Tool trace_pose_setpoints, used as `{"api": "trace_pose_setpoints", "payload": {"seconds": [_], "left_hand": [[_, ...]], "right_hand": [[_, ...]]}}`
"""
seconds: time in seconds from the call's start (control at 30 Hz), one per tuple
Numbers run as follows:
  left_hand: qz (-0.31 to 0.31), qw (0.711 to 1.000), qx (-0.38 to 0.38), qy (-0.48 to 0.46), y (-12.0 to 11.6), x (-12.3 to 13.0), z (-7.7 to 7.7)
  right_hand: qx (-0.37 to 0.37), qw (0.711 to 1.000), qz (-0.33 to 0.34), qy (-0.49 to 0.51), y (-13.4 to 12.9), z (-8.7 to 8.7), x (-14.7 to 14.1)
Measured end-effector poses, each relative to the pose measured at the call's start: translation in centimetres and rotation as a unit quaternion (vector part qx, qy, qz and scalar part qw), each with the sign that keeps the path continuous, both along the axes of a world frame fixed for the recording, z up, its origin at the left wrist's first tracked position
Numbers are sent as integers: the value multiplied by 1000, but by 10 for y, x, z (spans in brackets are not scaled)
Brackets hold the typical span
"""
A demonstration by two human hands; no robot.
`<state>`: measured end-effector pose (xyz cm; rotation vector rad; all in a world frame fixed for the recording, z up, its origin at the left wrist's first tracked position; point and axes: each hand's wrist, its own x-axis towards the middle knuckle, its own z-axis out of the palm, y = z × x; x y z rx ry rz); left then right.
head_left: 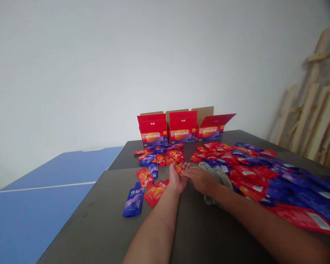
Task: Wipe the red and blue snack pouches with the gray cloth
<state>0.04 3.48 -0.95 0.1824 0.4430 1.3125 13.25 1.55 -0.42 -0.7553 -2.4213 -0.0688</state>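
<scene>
Left hand [175, 180] lies open, palm up; right hand [200, 180] reaches across, fingertips at a small red sachet [179, 168], exact grip unclear.

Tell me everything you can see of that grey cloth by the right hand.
The crumpled grey cloth looks like soft fabric, bunched in a loose, uneven heap on the dark table top. Its far side meets the red and blue sachets. The right hand and its forearm pass over it, hiding part of it; whether they touch it cannot be told.
</scene>
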Motion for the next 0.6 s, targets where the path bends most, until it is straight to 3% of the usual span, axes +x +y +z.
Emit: {"api": "trace_pose_setpoints", "payload": {"seconds": [0.1,0.23,0.3,0.43,0.6], "left_hand": [[-10,999,6,32,-3,0,2],[-58,995,59,63,-10,-3,9],[-117,989,65,67,-13,-6,12],[-195,976,83,45,-16,-14,16],[-191,978,84,1,-15,-19,16]], "right_hand": [[37,998,-47,21,-12,-2,15],[37,966,-256,25,-5,5,35],[6,955,-296,-27,0,3,42],[-39,960,-261,-89,1,-1,42],[-16,989,-146,26,-16,12,36]]}}
